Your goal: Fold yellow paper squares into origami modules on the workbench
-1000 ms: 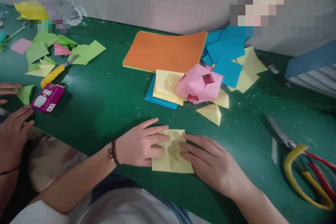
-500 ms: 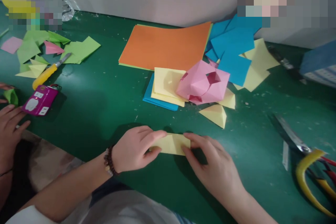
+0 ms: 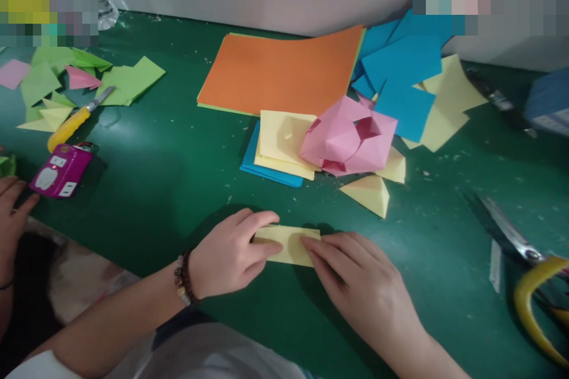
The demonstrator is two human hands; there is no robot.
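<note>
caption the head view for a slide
Left hand and right hand on a yellow strip, with a pink paper model and an orange sheet beyond.

Paper, one piece, pale yellow, plain and unprinted. Form: folded into a narrow oblong strip (image 3: pixel 291 246), longer from side to side than from front to back. Condition: straight long edges, squared corner at the upper right; soft shading across the middle; left end and lower right part covered, so their corners cannot be fully read. Pose: lying about flat, long edges running left to right with a slight downward slant toward the right. Location: on the green tabletop (image 3: pixel 178 160), near its front edge.
</note>
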